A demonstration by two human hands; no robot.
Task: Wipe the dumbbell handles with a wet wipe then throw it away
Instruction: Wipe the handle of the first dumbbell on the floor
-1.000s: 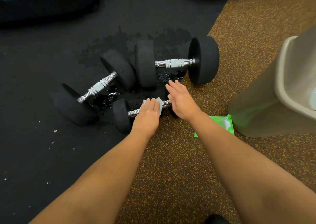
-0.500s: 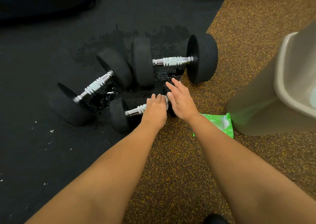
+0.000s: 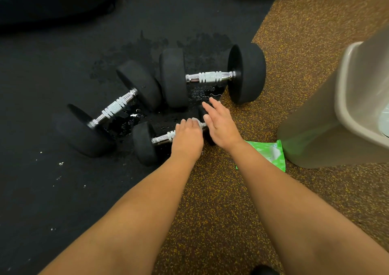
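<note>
Your left hand [image 3: 187, 140] curls its fingers over the wet wipe [image 3: 194, 120], pressing it round the chrome handle of the small dumbbell [image 3: 145, 144] – only a pale corner of the wipe shows past your fingertips. Your right hand [image 3: 223, 125] lies flat with straight fingers on that dumbbell's right-hand head, gripping nothing. The small dumbbell lies nearest you, across the seam where the two floor coverings meet.

Just beyond it lie two bigger ones: the left dumbbell [image 3: 114, 108], and the far dumbbell [image 3: 210, 77], whose inner heads touch or nearly touch.

Beside your right forearm a green wipes packet [image 3: 267, 152] lies flat on the floor, just beside the foot of a beige bin [image 3: 315, 131]. The bin stands at the right edge; inside its rim something pale and crinkled shows – possibly a clear liner, though the view cuts it off.

The floor is a black mat [image 3: 63, 190] on the left, with a dark wet patch [image 3: 168, 43] under and behind the dumbbells and a few white specks, and brown yellow-flecked flooring [image 3: 221, 211] on the right. Dark bulky shapes sit along the top edge.

The small dumbbell's long axis runs left to right, rising slightly toward the right; its bare handle end points at the left head.
</note>
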